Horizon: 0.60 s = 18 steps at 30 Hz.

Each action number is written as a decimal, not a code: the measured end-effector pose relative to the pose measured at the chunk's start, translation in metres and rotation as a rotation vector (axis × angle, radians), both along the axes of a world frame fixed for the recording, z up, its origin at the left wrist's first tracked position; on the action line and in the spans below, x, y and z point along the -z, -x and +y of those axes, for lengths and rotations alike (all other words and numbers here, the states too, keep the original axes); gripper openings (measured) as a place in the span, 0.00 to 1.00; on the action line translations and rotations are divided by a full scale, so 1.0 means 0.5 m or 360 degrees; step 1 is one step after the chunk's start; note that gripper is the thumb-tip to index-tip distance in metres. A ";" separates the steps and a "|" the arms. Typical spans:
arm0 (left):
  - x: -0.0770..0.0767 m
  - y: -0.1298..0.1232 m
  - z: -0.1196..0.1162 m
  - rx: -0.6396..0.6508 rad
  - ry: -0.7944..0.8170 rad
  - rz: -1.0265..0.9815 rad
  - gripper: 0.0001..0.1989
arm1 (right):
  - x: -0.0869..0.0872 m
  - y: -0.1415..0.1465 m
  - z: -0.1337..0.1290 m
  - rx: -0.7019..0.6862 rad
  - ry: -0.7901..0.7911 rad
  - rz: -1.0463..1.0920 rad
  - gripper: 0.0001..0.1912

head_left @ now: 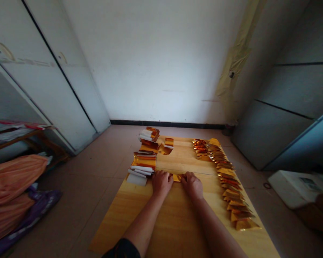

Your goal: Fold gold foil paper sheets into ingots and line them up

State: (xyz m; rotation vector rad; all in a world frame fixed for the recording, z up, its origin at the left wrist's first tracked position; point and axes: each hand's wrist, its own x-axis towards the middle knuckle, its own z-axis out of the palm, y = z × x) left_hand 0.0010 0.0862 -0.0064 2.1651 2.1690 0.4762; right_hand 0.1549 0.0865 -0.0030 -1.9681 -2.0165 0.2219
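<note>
Left hand (pixel 162 183), near foil sheets (pixel 145 162) at 10 o'clock: curled, nearly closed on 1 end of gold foil strip (pixel 177 178); forearm from 7 o'clock. Strip mid-board (pixel 177 229), apparently being shaped; judged to need even hold. Right hand (pixel 193 183): likewise, other end; forearm from 5 o'clock. Folded pieces (pixel 233 181), 1 to 4 o'clock.
</note>
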 end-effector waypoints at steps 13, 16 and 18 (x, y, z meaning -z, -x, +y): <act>0.001 0.003 -0.011 0.0098 -0.0012 0.0088 0.11 | -0.028 -0.013 0.008 -0.0068 0.0192 -0.0041 0.11; 0.002 0.005 -0.012 0.0119 -0.0004 0.0094 0.11 | -0.026 -0.021 0.003 -0.0146 0.0185 0.0021 0.10; 0.003 0.005 -0.013 0.0103 0.0002 0.0094 0.10 | -0.024 -0.020 0.002 -0.0118 0.0199 -0.0011 0.11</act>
